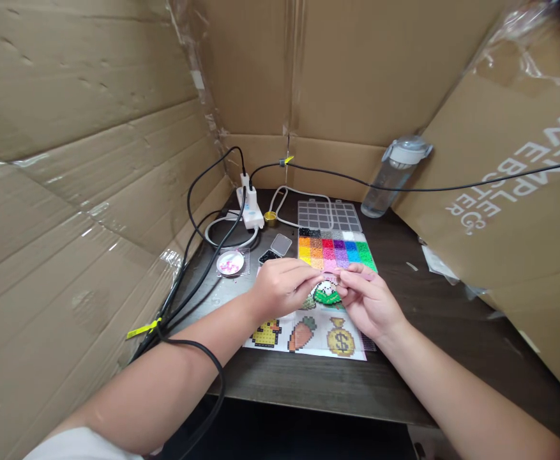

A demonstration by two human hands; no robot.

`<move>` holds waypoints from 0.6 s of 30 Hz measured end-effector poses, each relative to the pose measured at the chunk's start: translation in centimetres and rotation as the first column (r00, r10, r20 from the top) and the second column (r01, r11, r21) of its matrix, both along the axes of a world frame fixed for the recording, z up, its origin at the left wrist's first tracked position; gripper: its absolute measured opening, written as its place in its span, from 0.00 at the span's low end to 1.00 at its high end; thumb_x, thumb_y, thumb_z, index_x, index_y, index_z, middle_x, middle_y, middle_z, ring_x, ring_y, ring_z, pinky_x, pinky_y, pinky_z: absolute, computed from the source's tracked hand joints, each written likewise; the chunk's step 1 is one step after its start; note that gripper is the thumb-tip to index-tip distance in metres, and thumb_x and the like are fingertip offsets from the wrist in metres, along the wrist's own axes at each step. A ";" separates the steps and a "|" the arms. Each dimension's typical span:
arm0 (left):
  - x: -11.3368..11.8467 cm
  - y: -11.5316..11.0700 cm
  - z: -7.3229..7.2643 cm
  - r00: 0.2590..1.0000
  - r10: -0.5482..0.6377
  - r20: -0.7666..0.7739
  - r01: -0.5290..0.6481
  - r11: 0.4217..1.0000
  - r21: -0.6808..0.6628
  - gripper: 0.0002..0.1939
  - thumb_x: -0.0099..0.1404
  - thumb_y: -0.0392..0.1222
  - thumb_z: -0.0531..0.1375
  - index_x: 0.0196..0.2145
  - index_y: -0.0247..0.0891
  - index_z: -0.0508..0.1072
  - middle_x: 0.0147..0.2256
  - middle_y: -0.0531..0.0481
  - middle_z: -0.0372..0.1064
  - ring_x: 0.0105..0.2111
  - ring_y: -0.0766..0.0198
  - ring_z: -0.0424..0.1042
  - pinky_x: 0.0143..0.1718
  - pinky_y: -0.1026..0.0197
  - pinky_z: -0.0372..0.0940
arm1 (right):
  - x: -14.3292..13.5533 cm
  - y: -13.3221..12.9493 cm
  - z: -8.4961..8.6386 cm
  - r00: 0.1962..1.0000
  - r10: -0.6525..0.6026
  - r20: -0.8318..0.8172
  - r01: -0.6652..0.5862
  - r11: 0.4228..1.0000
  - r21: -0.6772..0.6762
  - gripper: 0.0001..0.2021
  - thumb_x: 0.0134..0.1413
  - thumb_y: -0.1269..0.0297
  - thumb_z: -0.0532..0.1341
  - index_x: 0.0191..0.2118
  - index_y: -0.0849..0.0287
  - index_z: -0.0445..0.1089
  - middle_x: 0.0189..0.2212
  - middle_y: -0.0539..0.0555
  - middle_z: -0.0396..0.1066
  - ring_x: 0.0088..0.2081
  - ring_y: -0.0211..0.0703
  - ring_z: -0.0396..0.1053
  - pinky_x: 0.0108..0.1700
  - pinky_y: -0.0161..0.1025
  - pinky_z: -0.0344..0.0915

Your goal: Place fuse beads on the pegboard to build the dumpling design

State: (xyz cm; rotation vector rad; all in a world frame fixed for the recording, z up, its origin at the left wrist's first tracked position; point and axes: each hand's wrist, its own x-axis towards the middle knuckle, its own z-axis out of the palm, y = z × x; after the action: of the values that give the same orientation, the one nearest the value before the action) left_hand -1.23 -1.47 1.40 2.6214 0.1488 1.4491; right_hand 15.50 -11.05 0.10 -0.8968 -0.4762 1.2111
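My left hand [284, 285] and my right hand [368, 297] meet above a pattern sheet [320, 342], fingers pinched on a small pink piece [330, 271] between them. Its shape is mostly hidden by the fingertips. Just below the fingers lies a green and white bead figure [327, 292]. The sheet shows a yellow chick, a carrot and a money bag. Behind my hands stands the open bead box [340, 246], its compartments filled with beads of many colours.
A white dish [230, 262] of pink beads and a small case [270, 257] of black beads sit left. Farther back are a power strip [251, 211], a gold-coloured cup [271, 218] and a water bottle [389, 179]. Black cables [198, 281] cross my left forearm. Cardboard walls surround the table [428, 332].
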 end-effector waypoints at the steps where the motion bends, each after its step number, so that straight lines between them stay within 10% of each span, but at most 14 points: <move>1: 0.0 0.0 0.0 1.000 -0.007 0.005 0.007 1.000 -0.003 0.04 0.67 0.35 0.60 0.36 0.35 0.76 0.29 0.49 0.77 0.28 0.67 0.75 0.30 0.64 0.71 | 0.0 0.0 0.0 1.000 -0.007 0.000 0.007 1.000 0.002 0.15 0.38 0.70 0.74 0.31 0.56 0.68 0.21 0.44 0.72 0.21 0.30 0.68 0.24 0.27 0.67; 18: 0.1 -0.1 0.3 1.000 -0.001 0.028 0.000 1.000 0.020 0.03 0.66 0.34 0.61 0.35 0.35 0.76 0.29 0.49 0.77 0.28 0.66 0.76 0.31 0.64 0.71 | 0.1 0.0 0.1 1.000 -0.027 0.001 0.027 1.000 -0.004 0.15 0.37 0.69 0.75 0.30 0.57 0.69 0.21 0.44 0.72 0.21 0.30 0.67 0.24 0.27 0.66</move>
State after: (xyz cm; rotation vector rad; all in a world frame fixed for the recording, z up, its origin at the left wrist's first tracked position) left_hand -1.15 -1.52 1.70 2.6150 0.1307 1.4948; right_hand 15.59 -11.02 0.19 -0.9046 -0.4608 1.1879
